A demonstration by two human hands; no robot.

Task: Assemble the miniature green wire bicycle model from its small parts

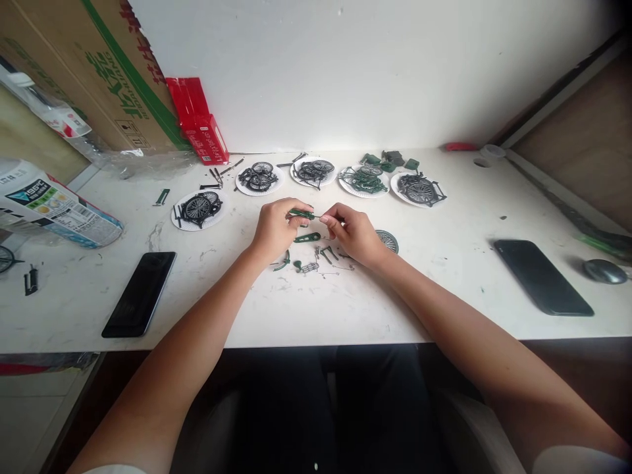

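My left hand (276,227) is closed around a small green model bicycle part (301,214), its length pointing to the right. The fingertips of my right hand (350,230) pinch a thin piece at that part's right end; what it is exactly is too small to tell. Beneath my hands lies a green chain cover (307,237). Closer to me are a curved green mudguard (282,262), a small wire rack (310,267) and several thin loose pieces. A green spoked wheel (388,241) lies partly hidden behind my right wrist.
Beyond my hands, several paper plates (224,214) hold model bicycle parts. A phone (139,294) lies at left, a dark flat device (543,276) and a mouse (605,270) at right. A red box (206,135) and a large carton (99,72) stand at back left, near a plastic container (59,207).
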